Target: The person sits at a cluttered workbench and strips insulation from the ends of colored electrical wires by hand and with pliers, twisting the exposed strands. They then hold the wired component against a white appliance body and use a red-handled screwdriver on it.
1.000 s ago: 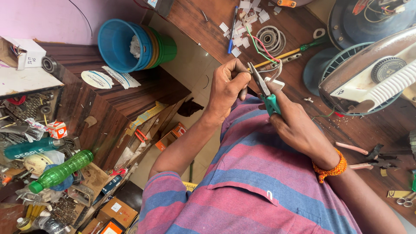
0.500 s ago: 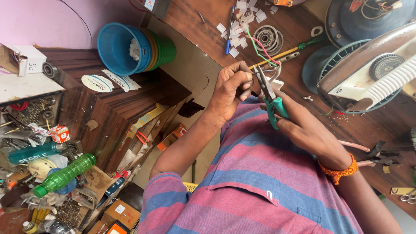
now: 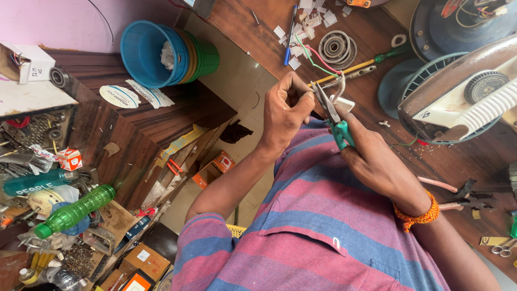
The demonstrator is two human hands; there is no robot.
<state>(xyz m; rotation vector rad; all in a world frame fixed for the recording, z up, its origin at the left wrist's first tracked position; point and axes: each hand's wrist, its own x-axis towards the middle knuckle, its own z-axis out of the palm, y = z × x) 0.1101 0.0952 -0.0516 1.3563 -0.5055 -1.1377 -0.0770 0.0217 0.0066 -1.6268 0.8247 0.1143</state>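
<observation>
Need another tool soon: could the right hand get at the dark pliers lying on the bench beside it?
Probably yes. The dark pliers lie in the open by the wrist, nothing on them, but the right hand is gripping green-handled pliers and must free itself first.

The dark wooden counter (image 3: 371, 102) carries scraps of white paper (image 3: 309, 16), a coiled bearing ring (image 3: 336, 47), a yellow-shafted screwdriver with a green handle (image 3: 366, 64), a blue pen (image 3: 290, 35) and a white and brown fan motor housing (image 3: 463, 91). Pink-handled pliers (image 3: 458, 194) lie near its edge, and small scissors (image 3: 503, 247) just beyond.
</observation>
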